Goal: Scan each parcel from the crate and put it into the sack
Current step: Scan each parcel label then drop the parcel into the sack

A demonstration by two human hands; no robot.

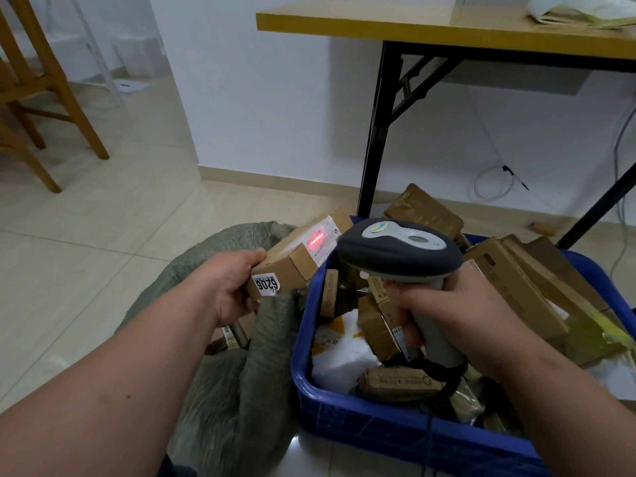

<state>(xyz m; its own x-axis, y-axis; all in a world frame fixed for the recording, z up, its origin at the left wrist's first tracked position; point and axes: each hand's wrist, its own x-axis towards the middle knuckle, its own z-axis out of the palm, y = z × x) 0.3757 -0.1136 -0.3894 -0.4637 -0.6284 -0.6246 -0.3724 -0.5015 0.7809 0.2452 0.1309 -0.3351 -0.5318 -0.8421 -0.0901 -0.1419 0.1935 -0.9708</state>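
Head view, one frame. My left hand [230, 290] gripped a small cardboard parcel [296, 256] by its near end, thumb on top and fingers wrapped underneath. I held it in the air, between the mouth of the grey-green woven sack [237, 390] and the left rim of the blue plastic crate [361, 418]. Judged reason: close to the drop point, so a short move left would carry it over the sack once the read was done.

My right hand [457, 321] was closed round the grip of the handheld barcode scanner [399, 253], head aimed forward and left at the parcel. A red scan line [316, 239] lay on the white shipping label [321, 244] on the parcel's upper face. The label face was turned up and toward the scanner, presumably so the beam could cross the barcode.

Parcel long axis ran from near-left, at my hand, to far-right, with the far end raised. A sticker [265, 286] reading 6206, seen upside down, sat on the near end face.

Crate contents: many more cardboard boxes, plus a white poly mailer [339, 359] near the bottom. Scanner cable [444, 376] looped down into the crate; snag risk, in my judgement.

Step in hand: scanning; whether the read registered could not be told.
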